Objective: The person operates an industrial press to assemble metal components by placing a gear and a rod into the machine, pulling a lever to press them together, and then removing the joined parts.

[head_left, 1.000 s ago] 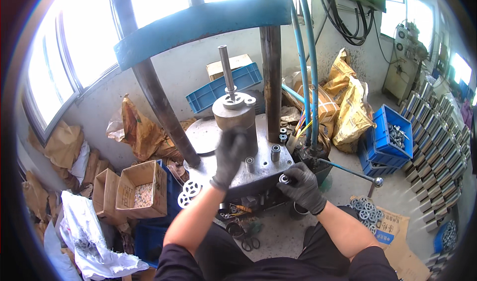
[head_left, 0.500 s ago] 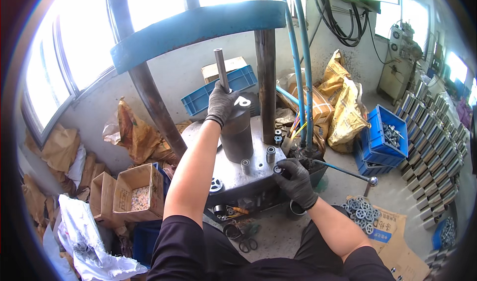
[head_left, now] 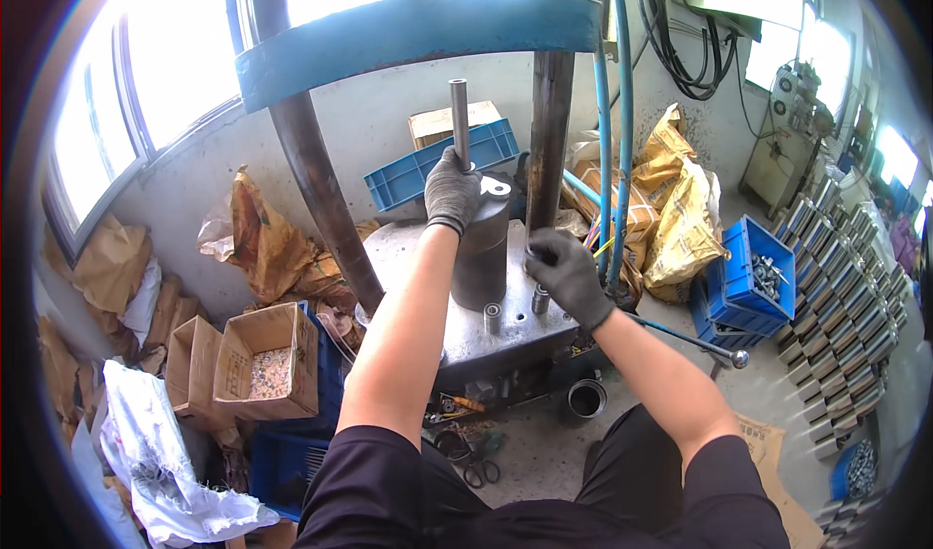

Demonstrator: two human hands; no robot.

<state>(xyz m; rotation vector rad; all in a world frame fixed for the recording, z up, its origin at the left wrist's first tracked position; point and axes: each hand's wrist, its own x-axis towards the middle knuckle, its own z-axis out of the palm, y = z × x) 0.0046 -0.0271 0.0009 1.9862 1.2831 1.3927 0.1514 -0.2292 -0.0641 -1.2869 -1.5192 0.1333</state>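
Observation:
My left hand [head_left: 453, 194], in a dark grey glove, is closed round the lower part of an upright steel tube [head_left: 459, 112]. It rests at the top of a thick dark metal cylinder [head_left: 481, 262], which stands on the steel press table [head_left: 457, 340]. A pale ring-shaped piece [head_left: 497, 190] lies on that cylinder's top. My right hand [head_left: 571, 279], also gloved, is raised right of the cylinder, thumb and fingers pinched together; what they hold, if anything, is hidden. Below it stand two small bored metal cylinders, one nearer [head_left: 493, 318] and one farther right [head_left: 540, 300].
A blue press crossbeam [head_left: 418, 49] spans above, with dark columns [head_left: 551, 141] either side. Blue hoses [head_left: 623, 112] and a ball-ended lever [head_left: 739, 359] are at right. Cardboard boxes [head_left: 267, 360] stand left; blue bins [head_left: 753, 267] and stacked metal tubes [head_left: 841, 316] lie right.
My right hand has lifted from the small parts at the table's right edge and moved up toward the column. My left hand stays on the tube. The whole view has shifted slightly.

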